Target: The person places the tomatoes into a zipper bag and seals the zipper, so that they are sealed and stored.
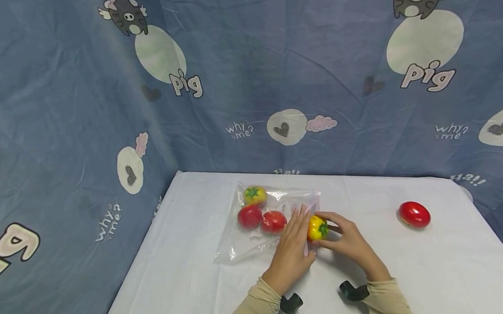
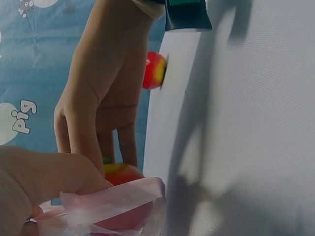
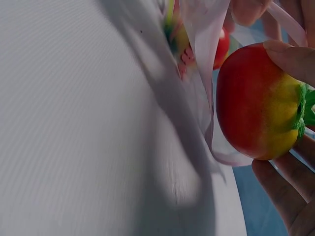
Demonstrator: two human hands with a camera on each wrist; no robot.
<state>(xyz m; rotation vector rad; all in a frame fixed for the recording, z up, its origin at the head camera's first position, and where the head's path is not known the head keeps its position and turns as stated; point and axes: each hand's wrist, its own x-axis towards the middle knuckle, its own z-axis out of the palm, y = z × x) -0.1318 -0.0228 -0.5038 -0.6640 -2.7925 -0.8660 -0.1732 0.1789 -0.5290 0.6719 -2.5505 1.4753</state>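
Observation:
In my right hand (image 1: 351, 241) is a red-and-yellow tomato (image 3: 256, 103) with a green leafy top, gripped between thumb and fingers. It sits at the mouth of a clear zip bag (image 1: 239, 253), its red end toward the opening, and the left wrist view shows the bag's pinkish rim (image 2: 113, 201) around that end. My left hand (image 1: 291, 249) holds this rim, its fingers stretched over the bag's right side. Inside the bag lie two red tomatoes (image 1: 250, 216) and a yellowish one (image 1: 255, 195) with a green top.
Another red tomato (image 1: 414, 214) lies apart on the right of the white table (image 1: 168, 273). A blue printed cloth (image 1: 248, 82) hangs behind and to the left. Dark wrist mounts (image 1: 291, 304) sit beside both sleeves.

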